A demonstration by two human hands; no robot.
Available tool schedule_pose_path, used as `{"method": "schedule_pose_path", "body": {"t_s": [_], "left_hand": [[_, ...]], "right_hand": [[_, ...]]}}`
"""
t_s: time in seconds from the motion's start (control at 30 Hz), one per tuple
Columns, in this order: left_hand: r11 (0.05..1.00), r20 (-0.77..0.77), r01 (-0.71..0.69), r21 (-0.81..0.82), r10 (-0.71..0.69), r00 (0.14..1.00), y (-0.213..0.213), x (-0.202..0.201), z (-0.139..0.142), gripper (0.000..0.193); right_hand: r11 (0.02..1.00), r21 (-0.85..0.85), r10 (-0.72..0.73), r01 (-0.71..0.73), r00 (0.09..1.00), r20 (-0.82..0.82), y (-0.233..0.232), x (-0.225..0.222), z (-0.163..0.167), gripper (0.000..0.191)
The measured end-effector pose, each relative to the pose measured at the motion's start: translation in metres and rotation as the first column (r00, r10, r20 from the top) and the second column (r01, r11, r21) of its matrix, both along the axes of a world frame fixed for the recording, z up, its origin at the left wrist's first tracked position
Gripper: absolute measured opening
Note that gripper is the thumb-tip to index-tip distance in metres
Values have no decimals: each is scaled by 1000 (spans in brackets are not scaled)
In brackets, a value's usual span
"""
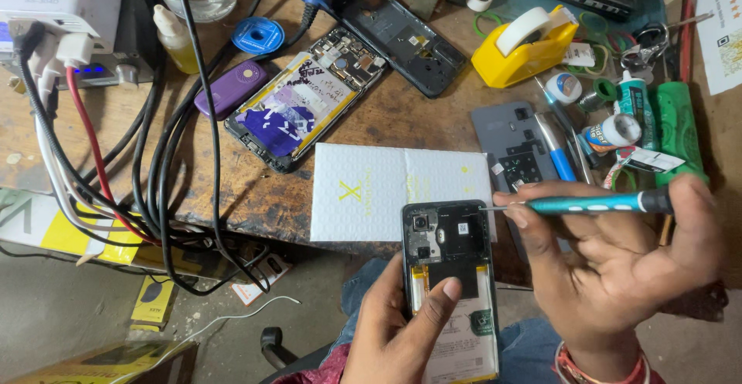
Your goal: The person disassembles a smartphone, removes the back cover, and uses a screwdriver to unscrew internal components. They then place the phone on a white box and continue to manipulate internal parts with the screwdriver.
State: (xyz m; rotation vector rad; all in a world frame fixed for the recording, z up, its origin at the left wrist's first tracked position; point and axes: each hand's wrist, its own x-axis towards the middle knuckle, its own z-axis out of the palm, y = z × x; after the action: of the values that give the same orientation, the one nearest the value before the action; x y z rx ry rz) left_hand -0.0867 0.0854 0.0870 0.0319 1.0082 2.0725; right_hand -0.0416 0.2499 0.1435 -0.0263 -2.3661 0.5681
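Left hand [402, 330] clamped round the opened phone [450, 276], right hand [618, 268] pinching a teal screwdriver [595, 204] at its top edge, white padded envelope [379, 191] with yellow mark just behind it.

Left hand [398, 330] cradles the opened phone [450, 279] from below, thumb across its battery. Right hand [618, 264] pinches a teal screwdriver [587, 204], tip at the phone's top right edge. Just beyond the hands lies a white pouch [379, 191]; a yellow tape dispenser [525, 47] sits farther off.
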Motion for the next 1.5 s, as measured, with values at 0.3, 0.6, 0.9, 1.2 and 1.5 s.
{"method": "schedule_pose_path", "body": {"t_s": [0.3,0.6,0.9,1.2,1.5], "left_hand": [[994,15,41,-100,-40,999,0,-2,4,40],[997,69,22,-71,-17,997,0,-1,5,38],[999,62,12,-42,-9,998,-1,-1,5,38],[999,-44,-36,24,37,998,0,1,0,39],[999,8,-28,19,28,1000,1,3,0,38]], "right_hand": [[999,33,12,-12,1000,8,13,6,-2,88],[1000,-10,-16,16,1000,20,14,20,-11,89],[1000,-12,-2,2,1000,9,12,12,-9,87],[991,15,132,-133,991,16,4,-8,20,79],[981,160,106,-112,993,45,16,-3,31,69]]}}
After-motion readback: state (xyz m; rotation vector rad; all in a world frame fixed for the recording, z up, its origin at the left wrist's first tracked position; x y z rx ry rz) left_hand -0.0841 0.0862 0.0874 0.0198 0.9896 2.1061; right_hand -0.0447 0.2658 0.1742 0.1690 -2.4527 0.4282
